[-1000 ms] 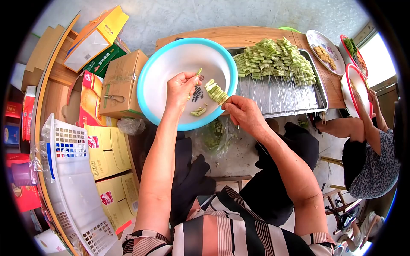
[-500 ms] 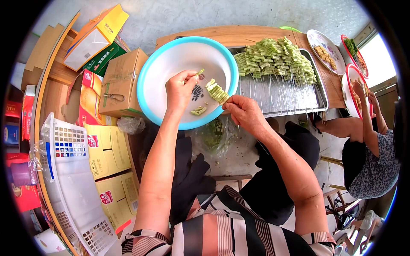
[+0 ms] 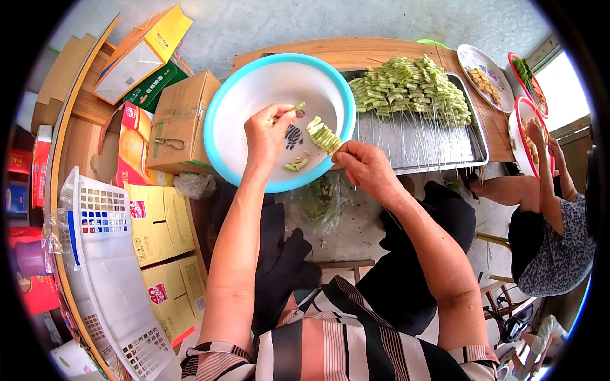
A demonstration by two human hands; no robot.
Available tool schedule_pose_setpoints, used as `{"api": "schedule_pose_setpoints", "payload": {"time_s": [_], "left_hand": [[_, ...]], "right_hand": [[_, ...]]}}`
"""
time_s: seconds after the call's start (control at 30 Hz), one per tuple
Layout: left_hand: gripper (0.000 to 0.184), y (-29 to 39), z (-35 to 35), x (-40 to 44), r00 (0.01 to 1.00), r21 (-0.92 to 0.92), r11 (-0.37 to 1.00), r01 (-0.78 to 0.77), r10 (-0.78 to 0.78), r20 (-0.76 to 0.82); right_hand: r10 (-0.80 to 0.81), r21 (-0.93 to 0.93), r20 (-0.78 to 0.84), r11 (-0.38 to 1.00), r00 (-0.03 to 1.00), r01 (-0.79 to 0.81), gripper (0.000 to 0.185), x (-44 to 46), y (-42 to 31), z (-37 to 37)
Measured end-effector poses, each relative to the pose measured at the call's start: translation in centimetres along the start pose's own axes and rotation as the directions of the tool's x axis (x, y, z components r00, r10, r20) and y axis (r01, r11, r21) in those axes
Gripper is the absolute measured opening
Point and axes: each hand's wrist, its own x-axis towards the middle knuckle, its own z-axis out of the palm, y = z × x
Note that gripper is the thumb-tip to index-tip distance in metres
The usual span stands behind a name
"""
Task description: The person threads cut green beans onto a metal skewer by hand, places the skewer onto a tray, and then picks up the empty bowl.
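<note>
Over the white basin with the blue rim (image 3: 215, 95), my left hand (image 3: 267, 130) pinches a short piece of green bean (image 3: 298, 106) between thumb and fingers. At the basin's right edge, my right hand (image 3: 365, 166) is closed on a thin skewer. Green bean pieces (image 3: 324, 136) are threaded side by side on that skewer, above the inside of the basin. A few loose bean pieces (image 3: 296, 164) lie on the basin's bottom, near a dark printed pattern. On the right, a metal tray (image 3: 413, 149) holds a heap of loaded bean skewers (image 3: 413, 92), their bare ends pointing towards me.
A patterned plate (image 3: 467, 57) with tan pieces and red-rimmed bowls (image 3: 519, 114) stand at the right. Another person's hands (image 3: 545, 141) are at one bowl. Cardboard boxes (image 3: 181, 120) and a white plastic basket (image 3: 105, 254) stand at the left. A plastic bag (image 3: 324, 203) lies below the basin.
Both hands stay nearly in place. The bean piece and the skewer keep almost the same position, with only a very slight shift.
</note>
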Motion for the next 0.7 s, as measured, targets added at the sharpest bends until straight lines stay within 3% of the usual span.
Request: {"api": "schedule_pose_setpoints", "payload": {"time_s": [0.17,0.23,0.33,0.7], "left_hand": [[0.011,-0.6,0.0,0.2,1.0,-0.117,0.993,0.009,-0.006,0.024],[0.012,-1.2,0.0,0.5,0.994,-0.272,0.958,0.095,-0.077,0.077],[0.014,-1.3,0.1,0.5,0.99,-0.358,0.924,0.133,-0.105,0.098],[0.015,-0.9,0.2,0.3,0.999,-0.146,0.989,0.036,-0.032,0.035]], "right_hand": [[-0.002,0.012,-0.001,1.0,1.0,0.002,0.019,0.1,0.1,-0.1],[-0.014,0.005,0.002,1.0,1.0,0.014,0.019,0.1,0.1,-0.1],[-0.015,0.015,0.005,1.0,1.0,0.015,0.019,0.0,0.0,-0.1],[-0.041,-0.044,-0.019,0.998,0.999,0.04,0.019,0.0,0.3,-0.1]]}}
